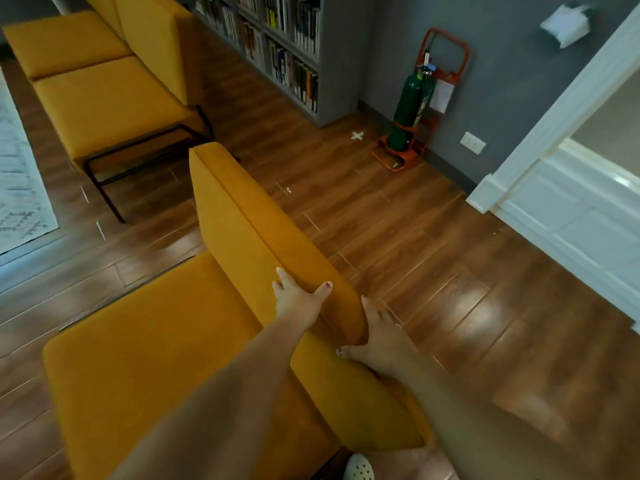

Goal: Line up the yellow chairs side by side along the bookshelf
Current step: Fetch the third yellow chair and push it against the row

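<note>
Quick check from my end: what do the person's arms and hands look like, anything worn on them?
Both forearms are bare, no sleeves in view. The left hand has dark-painted nails; the right hand wears a thin ring on one finger and has a pale nail. No gloves, watch or bracelets visible.

- green gas cylinder [410,112] standing upright in an orange trolley [446,46], parked against the grey wall [519,64]
- little white tape cross [357,135] on the wood floor [433,254], near the trolley
- white wall socket [472,143] low down
- pale patterned rug [17,188] at the left edge
- white panelled door frame [554,133] on the right
</note>
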A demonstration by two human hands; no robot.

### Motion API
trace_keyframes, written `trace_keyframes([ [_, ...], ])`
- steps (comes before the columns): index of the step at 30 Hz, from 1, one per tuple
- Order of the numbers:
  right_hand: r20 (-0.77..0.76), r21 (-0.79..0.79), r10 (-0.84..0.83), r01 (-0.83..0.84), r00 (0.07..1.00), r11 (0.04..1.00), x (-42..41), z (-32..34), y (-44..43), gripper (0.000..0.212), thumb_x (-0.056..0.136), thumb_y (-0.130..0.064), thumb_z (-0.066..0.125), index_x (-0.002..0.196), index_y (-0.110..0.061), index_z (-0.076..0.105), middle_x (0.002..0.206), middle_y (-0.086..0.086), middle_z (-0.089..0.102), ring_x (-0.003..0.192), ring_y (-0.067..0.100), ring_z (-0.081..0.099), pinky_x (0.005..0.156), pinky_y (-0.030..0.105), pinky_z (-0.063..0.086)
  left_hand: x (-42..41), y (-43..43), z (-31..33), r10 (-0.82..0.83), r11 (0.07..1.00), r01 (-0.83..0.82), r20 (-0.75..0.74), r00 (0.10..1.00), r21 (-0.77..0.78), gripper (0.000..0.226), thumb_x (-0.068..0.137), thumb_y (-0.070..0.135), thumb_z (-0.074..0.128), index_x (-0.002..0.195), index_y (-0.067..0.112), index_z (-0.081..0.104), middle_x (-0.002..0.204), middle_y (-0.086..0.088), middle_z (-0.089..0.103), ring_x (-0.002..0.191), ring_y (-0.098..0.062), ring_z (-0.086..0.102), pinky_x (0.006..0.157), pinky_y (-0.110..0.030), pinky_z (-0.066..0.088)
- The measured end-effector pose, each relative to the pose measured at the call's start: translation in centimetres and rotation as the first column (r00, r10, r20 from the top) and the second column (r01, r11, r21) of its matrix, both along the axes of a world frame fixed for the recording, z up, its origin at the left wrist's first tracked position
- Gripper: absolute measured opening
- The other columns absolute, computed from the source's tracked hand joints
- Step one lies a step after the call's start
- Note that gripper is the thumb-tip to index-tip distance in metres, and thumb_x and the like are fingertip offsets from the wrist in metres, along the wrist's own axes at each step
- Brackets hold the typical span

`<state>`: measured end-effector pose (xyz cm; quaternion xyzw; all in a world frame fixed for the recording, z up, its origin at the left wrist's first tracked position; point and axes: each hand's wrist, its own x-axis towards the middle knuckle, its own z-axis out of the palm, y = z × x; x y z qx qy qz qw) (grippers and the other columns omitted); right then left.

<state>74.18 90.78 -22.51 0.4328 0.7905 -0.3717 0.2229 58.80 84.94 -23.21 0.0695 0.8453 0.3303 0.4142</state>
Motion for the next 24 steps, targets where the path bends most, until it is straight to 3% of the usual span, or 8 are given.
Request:
trace_keyframes([
  [7,-0.025,0.137,0.044,-0.04,0.999,0.99,-0.4,-1.1,0.1,0.114,0.069,-0.072,0.062,0.15,-0.032,-0.007,0.153,0.004,0.024,0.133,0.028,0.037,0.103,0.041,0.04,-0.3,1.4,-2.3,0.108,0.994,-0.108,0.024,0.994,0.001,0.122,0.075,0.056,0.069,0.144,0.032,-0.028,0.158,-0.011,-0.016,0.143,-0.041,0.013,0.11,-0.058,0.026],
  [16,-0.095,0.165,0.087,-0.07,0.992,0.984,0.2,-1.2,0.2,0.108,0.072,-0.071,0.059,0.15,-0.029,-0.002,0.148,0.006,0.031,0.129,0.028,0.042,0.099,0.041,0.042,0.8,1.3,-1.7,0.186,0.982,-0.186,-0.008,0.983,0.03,0.115,0.078,0.054,0.067,0.146,0.03,-0.024,0.159,-0.012,-0.013,0.145,-0.038,0.008,0.114,-0.053,0.022],
  [24,-0.185,0.144,0.18,-0.154,0.966,0.977,3.8,-1.2,0.2,0.104,0.077,-0.066,0.059,0.151,-0.024,-0.001,0.149,0.008,0.026,0.13,0.031,0.038,0.097,0.041,0.04,7.8,0.7,-1.8,0.328,0.944,-0.325,-0.045,0.944,0.06,0.105,0.084,0.051,0.062,0.15,0.024,-0.015,0.16,-0.009,-0.006,0.146,-0.032,0.005,0.115,-0.047,0.017],
])
